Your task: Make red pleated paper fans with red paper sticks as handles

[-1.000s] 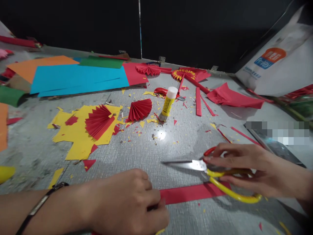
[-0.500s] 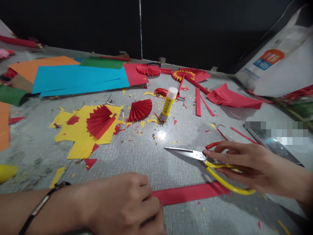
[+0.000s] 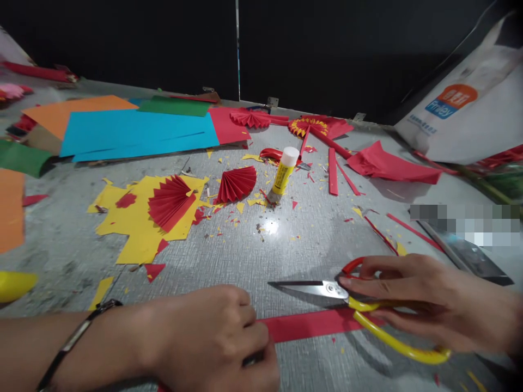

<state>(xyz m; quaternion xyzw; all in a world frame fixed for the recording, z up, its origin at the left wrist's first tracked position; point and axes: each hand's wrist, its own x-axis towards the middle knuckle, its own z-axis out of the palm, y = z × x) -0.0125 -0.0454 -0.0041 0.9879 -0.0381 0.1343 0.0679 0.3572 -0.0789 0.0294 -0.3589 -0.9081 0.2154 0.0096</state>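
Observation:
My left hand [image 3: 216,337] presses on a long red paper strip [image 3: 310,325] at the bottom of the view, its fingers curled over the strip's left part. In my right hand [image 3: 429,305] are scissors [image 3: 333,288] with red and yellow handles. Their blades look closed and point left, just above the strip. Part of the strip's right end is hidden by the handles and fingers. Ahead of my hands a glue stick [image 3: 285,171] with a white cap stands upright beside a pleated red fan [image 3: 237,184].
Another red fan [image 3: 171,202] lies on cut yellow paper [image 3: 139,237]. Blue paper [image 3: 143,133] lies at the back left. Red-handled scissors [image 3: 272,154] are behind the glue stick. A dark flat object [image 3: 469,250] and a white bag [image 3: 461,109] are at the right.
My right hand has moved down and closer with the scissors, bringing the blades nearer the red strip. My left hand stays on the strip.

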